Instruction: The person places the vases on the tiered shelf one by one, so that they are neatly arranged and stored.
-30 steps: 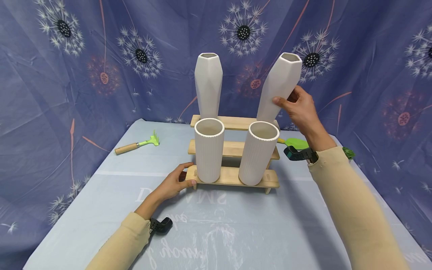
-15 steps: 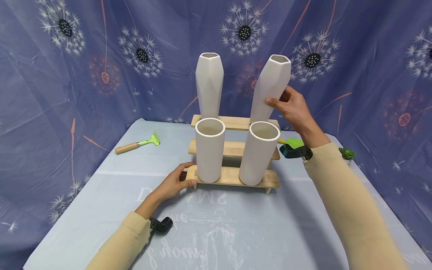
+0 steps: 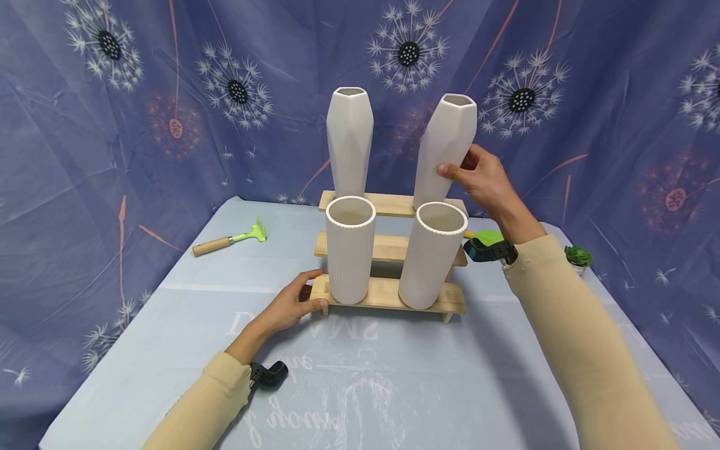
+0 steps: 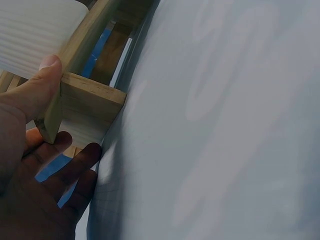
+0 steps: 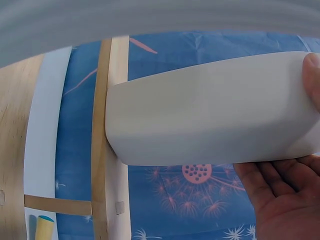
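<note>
My right hand (image 3: 486,181) holds a white faceted vase (image 3: 444,147) by its right side, thumb in front. The vase leans slightly to the right. In the right wrist view its base (image 5: 117,125) meets the top board of a three-tier wooden plant stand (image 3: 388,248). At the stand's lower left end, my left hand (image 3: 289,304) grips the bottom board (image 4: 50,117), thumb on one side and fingers on the other. A second faceted vase (image 3: 350,144) stands upright on the top tier's left. Two white ribbed cylindrical vases, one left (image 3: 350,256) and one right (image 3: 430,259), stand on the bottom tier.
A small green hand rake with a wooden handle (image 3: 227,242) lies left of the stand. Behind my right wrist lies a green trowel (image 3: 488,237), partly hidden. A small potted plant (image 3: 578,257) stands near the table's right edge. Patterned blue cloth (image 3: 270,150) hangs behind the table.
My right hand has moved left with the faceted vase, which now leans less than before. The left hand has kept its grip on the stand.
</note>
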{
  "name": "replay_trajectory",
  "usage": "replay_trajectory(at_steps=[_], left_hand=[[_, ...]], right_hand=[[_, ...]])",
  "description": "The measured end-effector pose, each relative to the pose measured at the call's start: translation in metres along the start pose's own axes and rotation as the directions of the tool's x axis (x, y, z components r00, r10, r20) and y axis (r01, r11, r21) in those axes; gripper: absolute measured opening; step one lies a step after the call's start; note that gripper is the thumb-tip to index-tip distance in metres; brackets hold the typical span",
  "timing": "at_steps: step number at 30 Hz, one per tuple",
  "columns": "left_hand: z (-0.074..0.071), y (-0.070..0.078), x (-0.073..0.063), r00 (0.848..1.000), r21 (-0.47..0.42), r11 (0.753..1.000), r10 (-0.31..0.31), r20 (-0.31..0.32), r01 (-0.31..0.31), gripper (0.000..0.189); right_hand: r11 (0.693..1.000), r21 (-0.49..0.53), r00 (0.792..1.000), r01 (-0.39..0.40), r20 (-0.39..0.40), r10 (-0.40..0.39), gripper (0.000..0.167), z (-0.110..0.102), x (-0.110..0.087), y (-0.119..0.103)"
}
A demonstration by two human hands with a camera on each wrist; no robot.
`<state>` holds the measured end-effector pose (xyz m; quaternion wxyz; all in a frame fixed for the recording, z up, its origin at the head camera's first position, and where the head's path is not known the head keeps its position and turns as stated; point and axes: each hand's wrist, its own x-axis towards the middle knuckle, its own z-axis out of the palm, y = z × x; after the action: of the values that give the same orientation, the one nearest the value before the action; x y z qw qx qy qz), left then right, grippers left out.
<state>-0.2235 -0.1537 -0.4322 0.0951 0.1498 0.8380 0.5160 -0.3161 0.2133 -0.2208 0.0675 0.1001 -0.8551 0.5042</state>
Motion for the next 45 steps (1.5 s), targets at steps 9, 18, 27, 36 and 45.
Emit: replay_trajectory(at_steps=[9, 18, 27, 36, 45], left_hand=[[0.000, -0.001, 0.000, 1.000, 0.008, 1.000, 0.003, -0.002, -0.003, 0.072], [0.001, 0.002, -0.001, 1.000, 0.001, 1.000, -0.004, 0.002, 0.004, 0.072], [-0.003, 0.033, -0.013, 1.000, 0.013, 1.000, -0.009, 0.015, 0.009, 0.068], [-0.003, 0.034, -0.013, 1.000, 0.006, 1.000, -0.005, 0.012, 0.005, 0.069], [0.000, 0.000, -0.001, 1.000, 0.006, 1.000, 0.006, -0.006, -0.006, 0.072]], right_hand=[[1.000, -0.013, 1.000, -0.025, -0.001, 0.025, 0.078, 0.001, 0.002, 0.000], [0.999, 0.002, 0.999, -0.045, 0.003, 0.045, 0.079, 0.001, 0.005, 0.001], [0.999, -0.008, 0.999, -0.034, -0.004, 0.034, 0.080, 0.002, 0.007, 0.003], [0.999, -0.014, 0.999, -0.049, 0.005, 0.049, 0.080, 0.001, 0.008, 0.004], [0.998, -0.015, 0.998, -0.068, 0.006, 0.068, 0.085, -0.002, 0.001, 0.008]])
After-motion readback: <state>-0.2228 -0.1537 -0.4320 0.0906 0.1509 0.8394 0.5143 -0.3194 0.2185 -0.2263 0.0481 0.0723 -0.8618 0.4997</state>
